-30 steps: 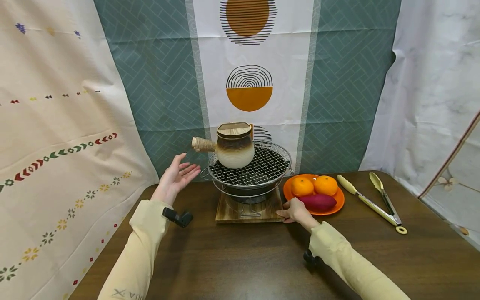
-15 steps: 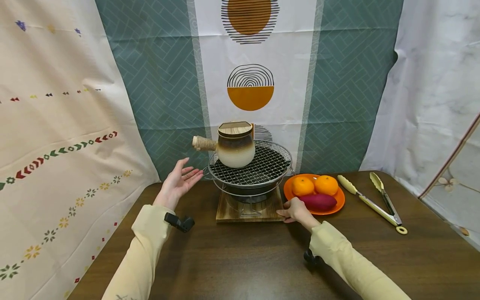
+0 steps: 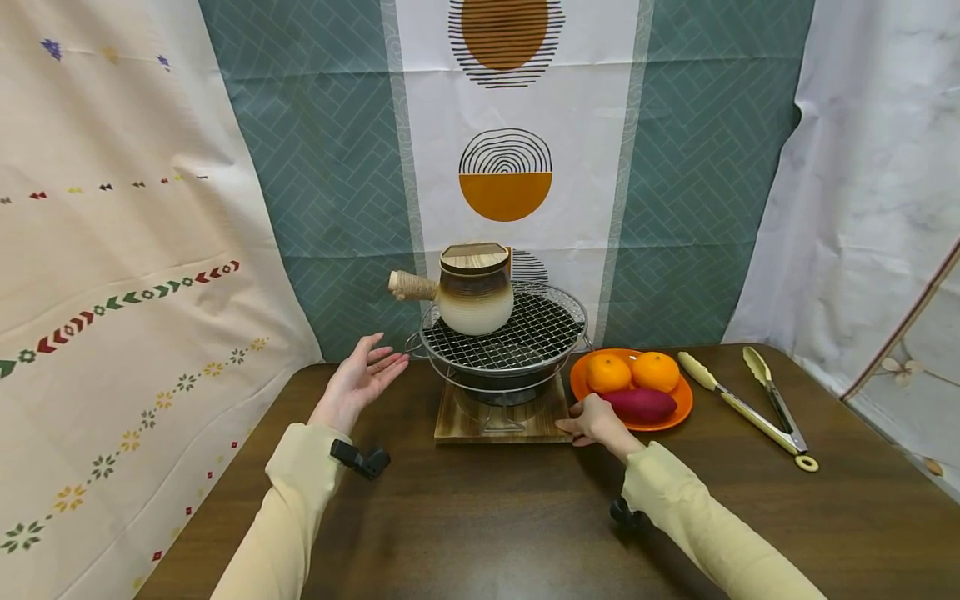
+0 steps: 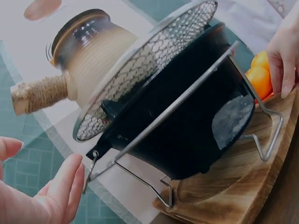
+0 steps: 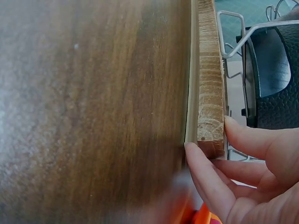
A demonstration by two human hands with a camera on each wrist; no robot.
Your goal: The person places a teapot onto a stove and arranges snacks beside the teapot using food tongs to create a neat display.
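Note:
At the right front corner of a square wooden board (image 3: 459, 427), my right hand (image 3: 597, 423) pinches the edge. The right wrist view shows the thumb on the board's upper face and the index fingertip at its lower edge. On the board stands a black charcoal grill (image 4: 196, 135) in a wire stand, topped by a round mesh grate (image 3: 542, 329). A cream-and-brown lidded pot (image 3: 475, 304), its handle (image 4: 42, 94) wrapped in twine, sits on the grate's left part. My left hand (image 3: 360, 385) is palm up with loose fingers, fingertips close to the grill's left wire loop.
Just right of the board is an orange plate (image 3: 684, 402) bearing mandarins (image 3: 656, 371) and a purple sweet potato (image 3: 639, 406). Spread tongs (image 3: 759, 422) lie farther right on the brown table (image 3: 480, 517). Patterned curtains (image 3: 330, 158) hang behind and at both sides.
My left hand has come down a little and slightly closer to the grill's left side. The right hand keeps its pinch on the board's corner. The head view has shifted slightly.

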